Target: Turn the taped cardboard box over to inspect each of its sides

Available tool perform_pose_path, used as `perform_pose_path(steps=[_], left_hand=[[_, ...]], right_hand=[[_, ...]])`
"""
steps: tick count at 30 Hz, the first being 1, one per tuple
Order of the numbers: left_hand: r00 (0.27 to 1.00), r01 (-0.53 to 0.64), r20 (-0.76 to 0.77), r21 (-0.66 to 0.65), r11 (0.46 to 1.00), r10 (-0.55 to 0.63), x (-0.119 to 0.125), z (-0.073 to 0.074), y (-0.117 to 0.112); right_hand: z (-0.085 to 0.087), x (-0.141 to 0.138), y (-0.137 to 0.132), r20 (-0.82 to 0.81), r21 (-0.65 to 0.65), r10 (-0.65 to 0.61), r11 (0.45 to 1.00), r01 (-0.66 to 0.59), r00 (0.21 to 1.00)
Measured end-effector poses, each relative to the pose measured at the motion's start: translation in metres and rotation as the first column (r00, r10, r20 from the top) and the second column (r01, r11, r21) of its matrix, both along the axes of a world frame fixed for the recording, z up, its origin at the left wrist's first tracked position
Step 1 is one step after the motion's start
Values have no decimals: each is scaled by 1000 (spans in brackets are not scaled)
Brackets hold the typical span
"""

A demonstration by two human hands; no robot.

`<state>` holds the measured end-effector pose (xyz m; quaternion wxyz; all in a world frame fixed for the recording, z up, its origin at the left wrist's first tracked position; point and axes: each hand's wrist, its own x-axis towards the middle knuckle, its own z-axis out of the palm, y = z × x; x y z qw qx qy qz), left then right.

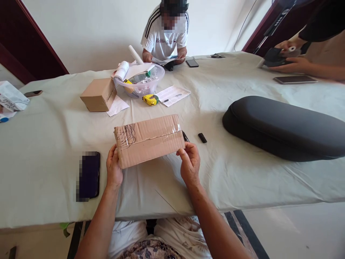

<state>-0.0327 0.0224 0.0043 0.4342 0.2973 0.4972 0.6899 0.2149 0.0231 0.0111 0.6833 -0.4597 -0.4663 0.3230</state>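
Head view: at the far left of the pale cloth-covered worktop stands a white printed carton, and nearer the front edge lies a dark blue rectangular phone. Farther back, beside a clear plastic bowl filled with paper and bottles, sits a small plain brown cardboard box.

Next comes the left hand, its fingers closed against the left end of a long, taped, brown corrugated cardboard box. This box lies directly between the two hands, in front of the person; whether its underside touches the cloth, I cannot tell. Its long axis runs left to right, the right end slightly farther from the person. Black scribbles mark its left part. Neither hand is nearer: each has one end.

Beyond it are a yellow-and-green tape measure and a white printed sheet. The right hand grips the right end, thumb on the near side, some fingers hidden behind. Just past it lies a small black cap, then a large black oblong case.
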Motion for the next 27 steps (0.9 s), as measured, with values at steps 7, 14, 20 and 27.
perform_pose_path(steps=[7,14,20,27], left_hand=[[985,162,-88,138,977,-151,4,-2,-6],[950,230,-252,174,957,-183,-4,-17,-3],[888,92,-459,181,979,1,-8,-7,-5],[966,135,-245,212,968,-81,1,-4,-6]], right_hand=[[-2,-1,0,9,4,9,1000,-9,1000],[-4,0,0,-19,57,-23,998,24,1000],[-5,0,-1,-21,85,-25,996,26,999],[-10,-1,-2,51,29,62,998,-64,997]])
